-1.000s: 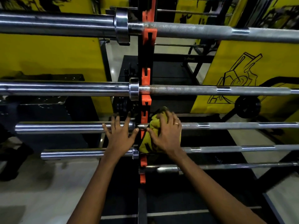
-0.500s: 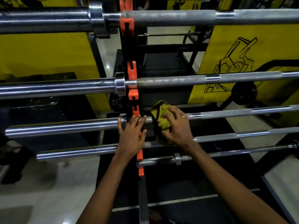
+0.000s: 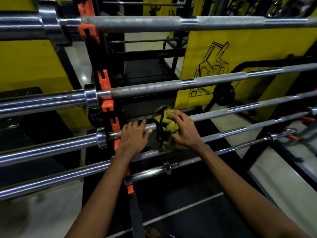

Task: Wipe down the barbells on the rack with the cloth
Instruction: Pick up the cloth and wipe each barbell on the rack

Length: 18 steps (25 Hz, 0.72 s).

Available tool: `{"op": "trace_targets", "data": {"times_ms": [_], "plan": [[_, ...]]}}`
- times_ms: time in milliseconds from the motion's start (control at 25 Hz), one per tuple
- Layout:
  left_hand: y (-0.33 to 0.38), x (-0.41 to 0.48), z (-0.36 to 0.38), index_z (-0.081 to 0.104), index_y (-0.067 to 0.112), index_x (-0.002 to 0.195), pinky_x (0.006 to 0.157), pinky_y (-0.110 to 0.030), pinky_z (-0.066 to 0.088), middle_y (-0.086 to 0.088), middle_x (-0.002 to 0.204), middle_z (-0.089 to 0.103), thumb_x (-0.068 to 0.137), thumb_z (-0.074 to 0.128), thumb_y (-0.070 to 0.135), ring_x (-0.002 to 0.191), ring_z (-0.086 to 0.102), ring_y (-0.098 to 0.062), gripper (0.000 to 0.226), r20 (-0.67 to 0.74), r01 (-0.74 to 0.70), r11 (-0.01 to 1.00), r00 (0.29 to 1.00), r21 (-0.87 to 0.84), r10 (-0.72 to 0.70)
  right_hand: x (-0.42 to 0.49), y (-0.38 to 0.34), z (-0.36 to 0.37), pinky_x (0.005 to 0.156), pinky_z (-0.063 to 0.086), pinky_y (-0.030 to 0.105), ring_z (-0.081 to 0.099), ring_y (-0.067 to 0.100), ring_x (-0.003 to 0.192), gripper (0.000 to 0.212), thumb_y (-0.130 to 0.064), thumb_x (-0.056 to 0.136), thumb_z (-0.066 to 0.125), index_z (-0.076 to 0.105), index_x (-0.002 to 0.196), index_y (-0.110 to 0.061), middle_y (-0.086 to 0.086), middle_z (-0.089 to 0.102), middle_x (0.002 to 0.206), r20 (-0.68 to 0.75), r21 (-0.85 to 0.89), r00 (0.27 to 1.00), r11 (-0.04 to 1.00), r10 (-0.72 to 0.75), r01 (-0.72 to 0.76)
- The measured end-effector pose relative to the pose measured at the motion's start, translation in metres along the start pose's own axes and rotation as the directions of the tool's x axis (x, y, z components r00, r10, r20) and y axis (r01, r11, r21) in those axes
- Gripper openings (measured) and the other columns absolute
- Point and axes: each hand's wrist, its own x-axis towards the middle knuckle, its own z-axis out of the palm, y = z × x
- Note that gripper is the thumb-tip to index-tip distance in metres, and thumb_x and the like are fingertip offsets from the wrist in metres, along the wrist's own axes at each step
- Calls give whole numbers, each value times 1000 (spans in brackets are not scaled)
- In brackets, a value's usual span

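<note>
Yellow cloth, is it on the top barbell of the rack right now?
No, the right hand grips the cloth against the third barbell down, well below the top barbell.

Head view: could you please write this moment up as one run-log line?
right hand grips bunched cloth on third barbell down | left hand rests on same barbell, beside rack upright

I have the crumpled yellow-green cloth (image 3: pixel 169 125) bunched over the third chrome steel barbell (image 3: pixel 214 113) down. It sits just right of the black, orange-hooked rack upright (image 3: pixel 105 83).
</note>
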Motion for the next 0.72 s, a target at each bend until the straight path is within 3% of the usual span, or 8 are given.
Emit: {"op": "trace_targets", "data": {"times_ms": [120,240,320,440,520,640,720], "plan": [[3,0,9,44,21,144,97,-50,38,-17,128,58,94,18,55,117,52,-39,66,-26,4,1000,1000,19,-4,-4,39,-20,99,47,43,56,27,118,72,-23,63,65,57,134,-20,5,57,128,-94,28,987,991,131,-129],[1,-1,9,53,23,136,92,-49,42,-16,120,61,94,22,52,108,55,-39,61,-64,-1,1000,998,17,2,0,27,-8,105,44,43,52,25,120,59,-48,72,66,62,128,-28,4,56,127,-124,-22,973,979,197,-201],[1,-1,7,52,24,136,94,-49,40,-15,124,59,96,25,51,111,54,-38,56,-44,10,1000,999,13,-9,0,19,3,106,37,41,47,24,126,58,-64,78,64,61,126,-33,3,54,131,-80,-107,984,980,162,-170],[2,-1,7,45,27,141,99,-49,35,-13,131,55,100,31,49,118,49,-36,49,-12,31,999,999,-9,-31,3,47,-15,100,43,44,54,24,118,56,-63,82,64,59,127,-31,1,56,125,-3,-103,995,990,96,-95],[2,0,1,43,29,142,101,-48,33,-11,134,53,99,30,52,120,48,-36,50,40,51,999,998,-14,-51,12,73,-27,90,48,43,60,27,106,51,-58,84,64,61,123,-24,4,60,116,-124,-72,972,975,200,-210],[13,12,-11,41,32,140,106,-51,24,-12,143,46,97,19,62,129,41,-38,57,229,174,984,960,-27,-163,20,71,-12,86,48,42,59,28,100,46,-49,82,66,61,117,-19,7,61,112,-320,-26,869,913,377,-406],[33,28,-14,48,28,132,105,-51,24,-10,140,50,96,16,64,128,43,-35,60,253,147,989,957,5,-144,10,61,2,91,45,42,57,29,107,47,-48,81,65,61,117,-18,7,60,118,-348,-51,887,938,304,-342]]}}
